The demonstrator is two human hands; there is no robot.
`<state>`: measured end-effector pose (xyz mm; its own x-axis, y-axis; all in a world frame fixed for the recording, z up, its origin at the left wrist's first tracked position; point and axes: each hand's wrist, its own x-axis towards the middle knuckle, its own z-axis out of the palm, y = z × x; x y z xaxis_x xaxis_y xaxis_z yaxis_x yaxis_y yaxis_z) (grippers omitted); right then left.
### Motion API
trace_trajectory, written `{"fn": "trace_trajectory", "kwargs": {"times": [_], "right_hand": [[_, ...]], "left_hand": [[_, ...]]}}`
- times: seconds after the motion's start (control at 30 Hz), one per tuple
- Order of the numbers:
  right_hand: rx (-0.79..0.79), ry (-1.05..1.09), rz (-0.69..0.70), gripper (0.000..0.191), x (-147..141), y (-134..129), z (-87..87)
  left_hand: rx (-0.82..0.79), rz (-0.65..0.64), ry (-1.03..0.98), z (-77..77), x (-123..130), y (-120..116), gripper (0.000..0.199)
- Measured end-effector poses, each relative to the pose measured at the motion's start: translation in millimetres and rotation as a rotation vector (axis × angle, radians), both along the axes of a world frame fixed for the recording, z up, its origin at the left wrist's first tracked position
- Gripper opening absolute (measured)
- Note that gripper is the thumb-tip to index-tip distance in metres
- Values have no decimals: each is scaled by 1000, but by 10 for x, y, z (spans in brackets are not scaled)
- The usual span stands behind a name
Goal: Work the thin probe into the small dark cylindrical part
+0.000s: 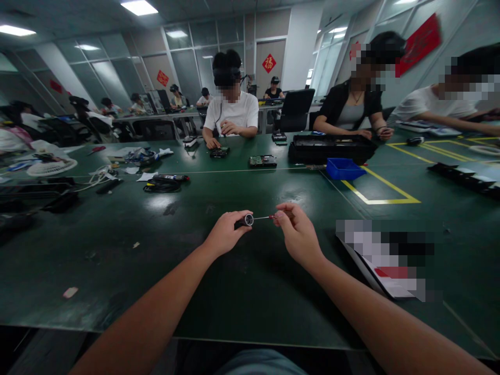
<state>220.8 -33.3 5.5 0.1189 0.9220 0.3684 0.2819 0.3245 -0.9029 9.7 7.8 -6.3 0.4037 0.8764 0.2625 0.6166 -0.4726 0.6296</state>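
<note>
Over one green tabletop (pixel 253 302), the left hand (pixel 225 233), half-curled, gripped one dark cylinder (pixel 249 220); the right hand (pixel 300 235) pinched one thin red-ended rod (pixel 269 217) at its three o'clock. One blue bin (pixel 344 171), contents unclear to me, stood at two, partly hiding one black case (pixel 324 148); one cable bundle (pixel 162 184) lay at ten.

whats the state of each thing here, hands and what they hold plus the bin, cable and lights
left hand: closed around the dark cylinder
dark cylinder: held, silver-rimmed end facing the camera
right hand: pinching the thin tool
thin tool: held, metal shaft pointing at the cylinder; contact unclear
blue bin: upright, open-topped
black cable: bundled, lying on the table
ceiling lights: on
</note>
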Motion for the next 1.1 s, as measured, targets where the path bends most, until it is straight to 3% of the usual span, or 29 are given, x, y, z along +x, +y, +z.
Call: {"fn": "trace_trajectory", "kwargs": {"times": [0.27, 0.47, 0.7, 0.97, 1.1], "right_hand": [[-168, 525, 78, 30, -46, 157, -122], [-364, 712, 130, 27, 11, 239, -164], [-143, 525, 32, 29, 13, 212, -142], [-85, 277, -6, 30, 18, 154, -112], [-25, -20, -45, 32, 37, 72, 22]], "left_hand": [[18, 21, -28, 10, 12, 26, 39], [68, -17, 44, 63, -3, 45, 37], [43, -3, 59, 37, -5, 36, 38], [51, -25, 55, 45, 9, 9, 39], [52, -19, 60, 36, -5, 5, 40]]}}
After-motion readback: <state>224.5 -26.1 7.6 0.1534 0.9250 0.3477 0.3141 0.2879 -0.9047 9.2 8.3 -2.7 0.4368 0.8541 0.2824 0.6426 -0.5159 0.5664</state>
